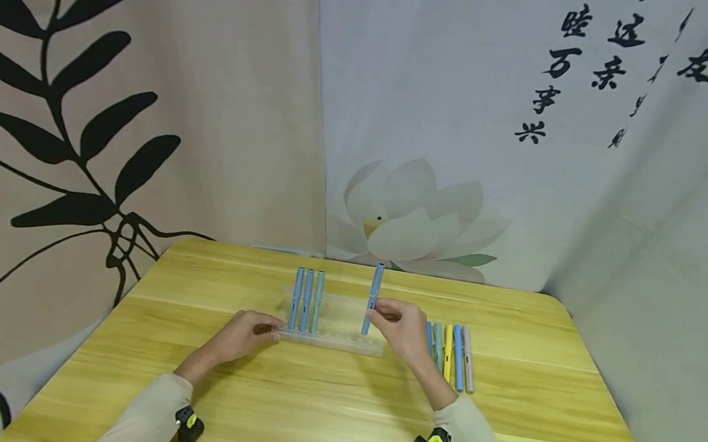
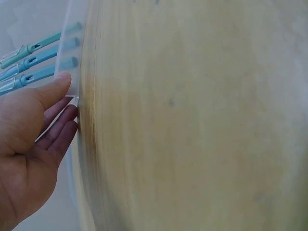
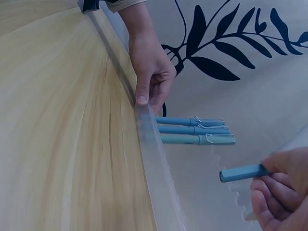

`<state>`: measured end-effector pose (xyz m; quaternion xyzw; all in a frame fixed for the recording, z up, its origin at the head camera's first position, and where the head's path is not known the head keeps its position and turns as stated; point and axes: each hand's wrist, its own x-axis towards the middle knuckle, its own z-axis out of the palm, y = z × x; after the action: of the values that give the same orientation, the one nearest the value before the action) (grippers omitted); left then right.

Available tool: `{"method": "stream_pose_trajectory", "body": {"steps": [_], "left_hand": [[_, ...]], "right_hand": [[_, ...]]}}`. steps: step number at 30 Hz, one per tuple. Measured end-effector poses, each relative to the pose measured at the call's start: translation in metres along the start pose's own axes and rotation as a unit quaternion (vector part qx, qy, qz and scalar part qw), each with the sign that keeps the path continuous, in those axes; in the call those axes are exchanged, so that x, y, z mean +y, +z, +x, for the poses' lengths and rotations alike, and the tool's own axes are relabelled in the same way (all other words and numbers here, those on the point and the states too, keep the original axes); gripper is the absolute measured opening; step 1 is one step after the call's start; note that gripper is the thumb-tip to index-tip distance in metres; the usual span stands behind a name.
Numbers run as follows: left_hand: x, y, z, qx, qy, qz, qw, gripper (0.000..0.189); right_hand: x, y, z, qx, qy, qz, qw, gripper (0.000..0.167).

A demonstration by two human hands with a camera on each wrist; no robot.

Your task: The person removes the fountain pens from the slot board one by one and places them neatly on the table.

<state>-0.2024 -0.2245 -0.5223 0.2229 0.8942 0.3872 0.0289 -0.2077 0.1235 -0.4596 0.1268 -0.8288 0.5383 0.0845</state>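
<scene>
The left hand [image 1: 251, 334] pinches the left end of a clear rack [image 1: 332, 343] on the tabletop [image 1: 289, 410], its thumb on the near side and the fingers round the end. The right hand [image 1: 404, 329] pinches a blue pen [image 1: 377, 285] between thumb and fingers, holding it nearly upright, its top leaning slightly right, above the right part of the rack; its lower end is free and apart from the rack's front strip in the right wrist view. At the left end of the rack, close to the left hand, two upright pens [image 1: 307, 300], both blue, stand side by side with a green pen [image 1: 318, 301] just right of them. Beyond the right hand, a row of five pens [image 1: 458, 357] lies on the tabletop: blue, green, yellow, blue and a pale greyish one, the leftmost partly hidden by the right arm. Behind hangs a cloth [image 1: 245, 101] printed with dark leaves.
</scene>
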Motion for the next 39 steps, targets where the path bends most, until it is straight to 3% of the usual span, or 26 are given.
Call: {"method": "stream_pose_trajectory", "body": {"steps": [13, 23, 39], "left_hand": [[-0.003, 0.0, -0.001, -0.001, 0.0, 0.005, 1.0, 0.029], [-0.001, 0.0, 0.001, 0.003, 0.003, 0.011, 0.9999, 0.028], [-0.002, 0.0, 0.001, 0.001, 0.011, 0.013, 0.9999, 0.03]], "right_hand": [[0.016, -0.044, -0.014, 0.031, 0.007, -0.028, 0.9991, 0.029], [0.03, -0.078, -0.024, 0.049, 0.039, -0.053, 0.9966, 0.033], [0.049, -0.111, -0.04, 0.072, 0.062, -0.095, 0.9909, 0.036]]}}
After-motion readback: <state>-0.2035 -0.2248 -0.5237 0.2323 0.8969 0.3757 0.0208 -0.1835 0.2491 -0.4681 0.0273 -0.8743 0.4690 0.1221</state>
